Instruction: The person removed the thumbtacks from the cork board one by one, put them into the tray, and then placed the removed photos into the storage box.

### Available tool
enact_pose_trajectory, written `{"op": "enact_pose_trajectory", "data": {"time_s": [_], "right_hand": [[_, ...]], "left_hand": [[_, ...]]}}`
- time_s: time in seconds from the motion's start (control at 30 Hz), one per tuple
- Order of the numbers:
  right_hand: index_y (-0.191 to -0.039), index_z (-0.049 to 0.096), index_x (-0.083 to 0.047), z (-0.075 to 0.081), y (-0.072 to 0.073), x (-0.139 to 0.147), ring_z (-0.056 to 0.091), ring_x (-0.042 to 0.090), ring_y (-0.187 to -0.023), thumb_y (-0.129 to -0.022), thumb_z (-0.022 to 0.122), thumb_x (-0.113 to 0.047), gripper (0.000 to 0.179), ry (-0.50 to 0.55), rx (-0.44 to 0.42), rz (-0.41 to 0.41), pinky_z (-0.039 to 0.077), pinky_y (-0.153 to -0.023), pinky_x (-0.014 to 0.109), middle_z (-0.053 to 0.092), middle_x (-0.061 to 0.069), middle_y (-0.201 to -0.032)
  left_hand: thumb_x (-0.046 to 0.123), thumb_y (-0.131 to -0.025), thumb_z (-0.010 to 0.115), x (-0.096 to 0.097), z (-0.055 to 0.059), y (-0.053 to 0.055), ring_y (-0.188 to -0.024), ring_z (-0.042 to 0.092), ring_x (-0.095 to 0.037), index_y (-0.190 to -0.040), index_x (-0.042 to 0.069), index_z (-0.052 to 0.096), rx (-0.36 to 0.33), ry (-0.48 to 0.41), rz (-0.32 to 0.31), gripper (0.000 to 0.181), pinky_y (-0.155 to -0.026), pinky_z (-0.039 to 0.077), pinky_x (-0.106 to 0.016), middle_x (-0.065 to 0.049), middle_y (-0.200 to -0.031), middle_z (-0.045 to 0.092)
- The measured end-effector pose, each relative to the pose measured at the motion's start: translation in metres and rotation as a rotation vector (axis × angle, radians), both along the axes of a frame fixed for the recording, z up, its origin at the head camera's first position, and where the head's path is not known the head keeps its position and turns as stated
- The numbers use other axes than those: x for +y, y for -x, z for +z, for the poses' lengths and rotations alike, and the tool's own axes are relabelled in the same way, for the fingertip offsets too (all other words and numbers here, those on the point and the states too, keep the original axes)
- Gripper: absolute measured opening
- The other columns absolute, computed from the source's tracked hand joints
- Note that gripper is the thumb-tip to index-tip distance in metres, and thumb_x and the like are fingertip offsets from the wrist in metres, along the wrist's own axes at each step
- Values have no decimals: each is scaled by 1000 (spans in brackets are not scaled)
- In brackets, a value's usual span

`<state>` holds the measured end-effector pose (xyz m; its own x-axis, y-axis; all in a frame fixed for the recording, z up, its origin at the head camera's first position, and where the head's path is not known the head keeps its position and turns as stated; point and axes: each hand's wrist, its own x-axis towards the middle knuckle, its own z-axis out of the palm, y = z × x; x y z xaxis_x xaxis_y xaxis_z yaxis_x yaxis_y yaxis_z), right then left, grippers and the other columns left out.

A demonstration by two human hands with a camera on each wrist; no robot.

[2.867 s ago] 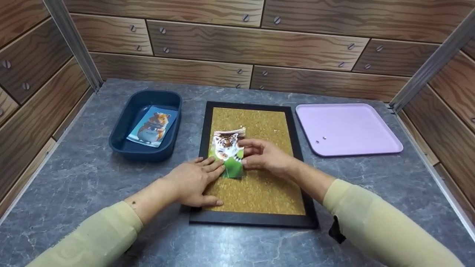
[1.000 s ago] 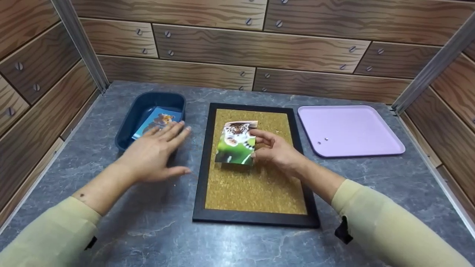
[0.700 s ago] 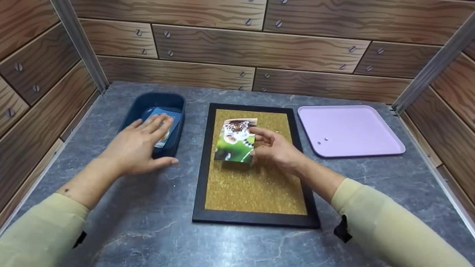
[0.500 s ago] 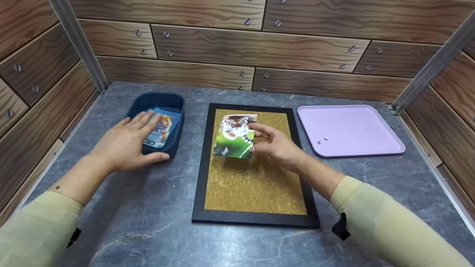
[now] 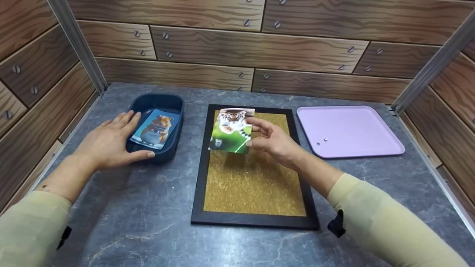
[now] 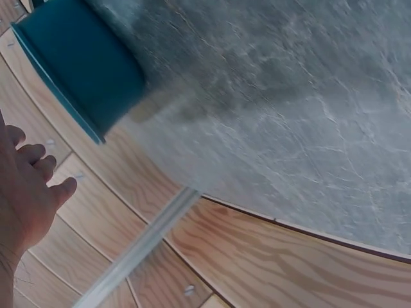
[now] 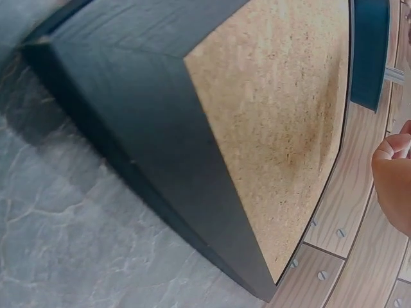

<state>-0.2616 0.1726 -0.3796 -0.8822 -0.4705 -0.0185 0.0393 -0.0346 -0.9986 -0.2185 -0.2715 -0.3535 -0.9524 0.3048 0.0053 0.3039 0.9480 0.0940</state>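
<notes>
My right hand (image 5: 276, 142) pinches a photo of a tiger cub (image 5: 229, 135) by its right edge. The photo is held above the upper left part of a cork board (image 5: 256, 189) with a black frame. My left hand (image 5: 107, 142), fingers spread, is over the left side of a dark blue bin (image 5: 170, 148); whether it touches the rim I cannot tell. A hamster picture (image 5: 154, 129) lies inside that bin. The left wrist view shows the left hand (image 6: 29, 192) apart from the bin (image 6: 83, 64). In the right wrist view the right hand (image 7: 395, 179) is partly cut off.
A lilac tray (image 5: 352, 129) stands right of the board, with two tiny metal pieces (image 5: 322, 141) near its left edge. Wood-patterned walls (image 5: 207, 48) enclose the grey marbled table (image 5: 148, 218) at the back and sides.
The right hand has lifted the tiger photo off the cork and moved it up and away from me. My left hand has left the board and gone left to the bin.
</notes>
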Motion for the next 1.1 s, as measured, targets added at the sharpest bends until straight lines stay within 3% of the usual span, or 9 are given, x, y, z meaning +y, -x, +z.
{"op": "enact_pose_trajectory", "data": {"time_s": [0.17, 0.5, 0.73, 1.0, 1.1], "right_hand": [[-162, 36, 2, 3, 3, -5, 71, 20, -97, -90, 66, 16, 79, 18, 7, -5, 59, -86, 27, 57, 22, -140], [-161, 38, 2, 6, 8, -21, 72, 18, -92, -90, 64, 16, 77, 51, 22, 3, 59, -86, 26, 58, 23, -141], [-161, 37, 4, 9, 13, -38, 72, 19, -94, -90, 64, 18, 77, 74, 46, 31, 59, -88, 27, 59, 22, -140], [-160, 39, 2, 17, 19, -57, 72, 18, -85, -90, 65, 18, 77, 88, 49, 24, 57, -77, 23, 60, 20, -136], [-160, 40, 3, 19, 21, -64, 70, 17, -89, -89, 66, 18, 77, 90, 55, 12, 57, -75, 22, 61, 21, -135]], "left_hand": [[91, -85, 55, -13, -7, 2, -157, 17, -52, -168, -2, 12, -53, -23, 48, 132, -123, 20, -70, -34, -170, 15], [89, -86, 56, -36, -23, 4, -154, 18, -57, -167, -6, 9, -121, -56, 109, 134, -118, 25, -74, -38, -168, 14], [90, -88, 51, -41, -26, 4, -153, 16, -60, -166, -9, 9, -162, -51, 140, 132, -117, 24, -76, -40, -168, 12], [86, -93, 47, -40, -26, 4, -153, 17, -59, -163, -13, 16, -184, -49, 131, 126, -116, 26, -77, -41, -167, 12], [86, -93, 47, -40, -26, 5, -154, 16, -58, -163, -14, 16, -187, -51, 125, 126, -117, 26, -76, -41, -167, 12]]}}
